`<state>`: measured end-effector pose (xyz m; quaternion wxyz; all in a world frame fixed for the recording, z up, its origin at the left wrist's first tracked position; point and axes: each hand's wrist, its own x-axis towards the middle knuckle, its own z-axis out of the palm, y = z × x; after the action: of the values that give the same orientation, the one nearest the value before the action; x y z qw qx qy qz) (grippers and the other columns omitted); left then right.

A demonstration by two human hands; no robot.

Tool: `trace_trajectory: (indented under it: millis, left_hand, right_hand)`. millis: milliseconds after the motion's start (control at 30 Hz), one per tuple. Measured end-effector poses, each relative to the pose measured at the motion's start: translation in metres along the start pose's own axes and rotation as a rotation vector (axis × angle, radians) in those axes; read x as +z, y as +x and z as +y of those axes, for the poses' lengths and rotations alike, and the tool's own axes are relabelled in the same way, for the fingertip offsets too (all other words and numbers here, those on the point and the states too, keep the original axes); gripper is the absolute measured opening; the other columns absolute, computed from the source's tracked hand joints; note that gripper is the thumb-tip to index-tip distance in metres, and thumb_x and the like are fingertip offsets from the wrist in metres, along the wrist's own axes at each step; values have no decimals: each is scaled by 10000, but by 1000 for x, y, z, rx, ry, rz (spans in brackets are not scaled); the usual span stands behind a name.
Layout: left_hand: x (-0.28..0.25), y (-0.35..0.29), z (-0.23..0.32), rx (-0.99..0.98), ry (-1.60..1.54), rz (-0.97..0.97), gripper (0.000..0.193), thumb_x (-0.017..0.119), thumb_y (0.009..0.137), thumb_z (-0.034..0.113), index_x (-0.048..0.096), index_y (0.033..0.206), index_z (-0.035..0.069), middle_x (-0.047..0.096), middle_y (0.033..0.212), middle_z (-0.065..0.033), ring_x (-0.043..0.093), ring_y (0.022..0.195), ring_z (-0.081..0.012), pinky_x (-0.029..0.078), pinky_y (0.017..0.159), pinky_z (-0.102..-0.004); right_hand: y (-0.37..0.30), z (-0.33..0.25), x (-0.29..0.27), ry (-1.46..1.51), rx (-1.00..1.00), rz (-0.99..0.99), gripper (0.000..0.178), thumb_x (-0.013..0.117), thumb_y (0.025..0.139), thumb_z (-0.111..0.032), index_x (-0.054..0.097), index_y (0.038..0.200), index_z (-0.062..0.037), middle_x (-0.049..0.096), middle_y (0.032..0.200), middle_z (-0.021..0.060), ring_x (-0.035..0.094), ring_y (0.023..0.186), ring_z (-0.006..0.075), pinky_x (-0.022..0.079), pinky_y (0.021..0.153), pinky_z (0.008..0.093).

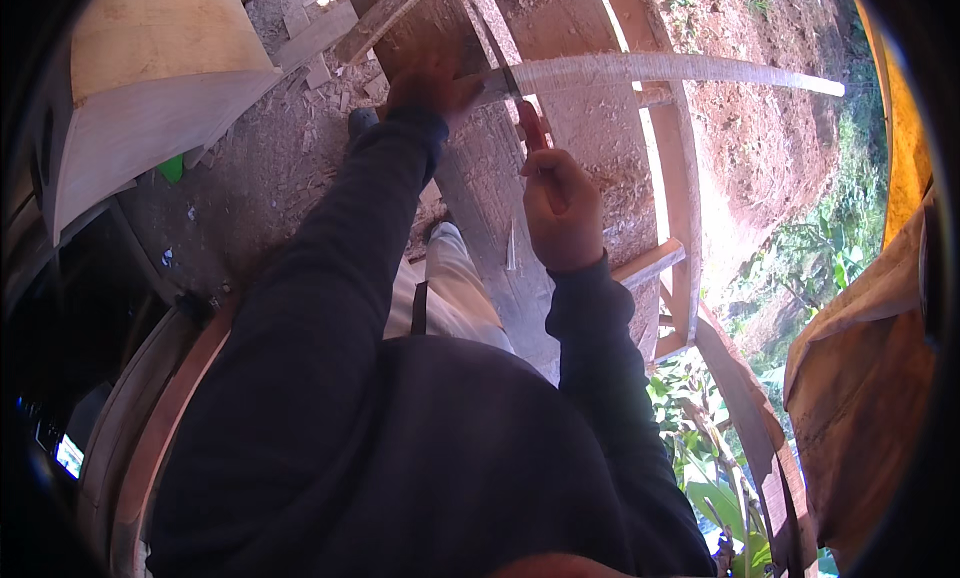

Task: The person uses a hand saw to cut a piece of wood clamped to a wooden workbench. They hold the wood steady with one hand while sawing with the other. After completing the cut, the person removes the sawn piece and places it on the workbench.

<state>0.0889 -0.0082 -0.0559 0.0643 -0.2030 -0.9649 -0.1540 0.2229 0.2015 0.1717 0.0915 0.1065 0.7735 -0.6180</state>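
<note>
My right hand (pixel 565 210) is closed round the red handle (pixel 532 126) of a saw. Its long, thin dark blade (pixel 510 78) points away from me and crosses a pale wooden strip (pixel 680 70) near that strip's left end. To the left of the blade, my left hand (pixel 430 86) presses down on the strip's end and grips it; its fingers are slightly blurred. Below the strip runs a wide, dark wooden plank (pixel 490 218), which bears it. The strip's far end sticks out to the right, past the bench frame.
A large pale wooden panel (pixel 160 108) stands at the upper left. Wood chips and offcuts (pixel 310 73) litter the dirt floor. A wooden rail (pixel 680 198) borders the workplace on the right, with plants beyond. An orange-brown tarp (pixel 860 378) hangs at the far right.
</note>
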Motion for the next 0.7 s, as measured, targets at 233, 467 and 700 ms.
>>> trace_trajectory:
  millis: [233, 467, 700]
  left_hand:
    - [-43, 18, 27, -116, -162, -272, 601, 712, 936, 588, 729, 1139, 24, 672, 1201, -233, 659, 1155, -404, 541, 992, -521]
    - [-51, 27, 30, -167, -65, -172, 619, 704, 937, 601, 723, 1184, 34, 695, 1196, -232, 627, 1219, -435, 414, 1164, -564]
    - [-49, 32, 19, -168, -129, -264, 599, 702, 939, 602, 724, 1180, 54, 700, 1182, -211, 619, 1212, -441, 317, 1229, -616]
  right_hand:
    - [19, -9, -12, -16, -44, 28, 204, 526, 952, 98, 644, 1042, -42, 682, 935, 49, 582, 817, 53, 468, 735, 236]
    - [46, -42, -6, -61, 71, -6, 179, 525, 977, 70, 645, 1056, -37, 677, 937, 65, 623, 897, 89, 490, 822, 250]
    - [-18, -53, -16, 24, 257, -32, 219, 491, 973, 115, 615, 1093, -19, 611, 1448, 246, 631, 1015, 97, 483, 912, 263]
